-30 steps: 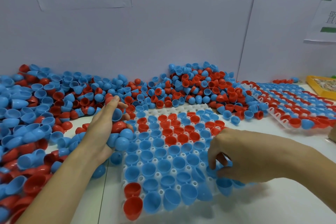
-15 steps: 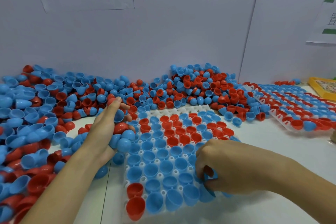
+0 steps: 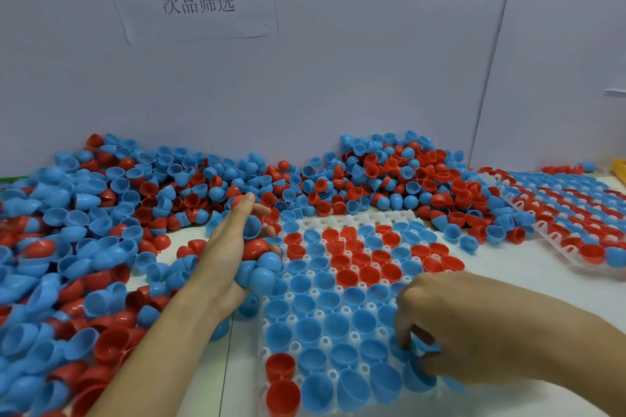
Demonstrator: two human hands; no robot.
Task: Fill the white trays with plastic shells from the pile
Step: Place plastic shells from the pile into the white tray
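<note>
Right hand (image 3: 474, 332) pinches a blue shell (image 3: 420, 379) at the white tray (image 3: 352, 217) near edge, fingertips pointing down into a socket. Left hand (image 3: 230, 254), by the tray's left edge, cups spare shells (image 3: 261, 267) in curled fingers.

A white plastic tray (image 3: 342, 223) of blue and red plastic shells (image 3: 338, 325) lies in the middle. The loose pile of plastic shells (image 3: 101, 230) spreads left of it and behind it, against the wall (image 3: 338, 78). A second white plastic tray (image 3: 555, 230) lies to the right.
</note>
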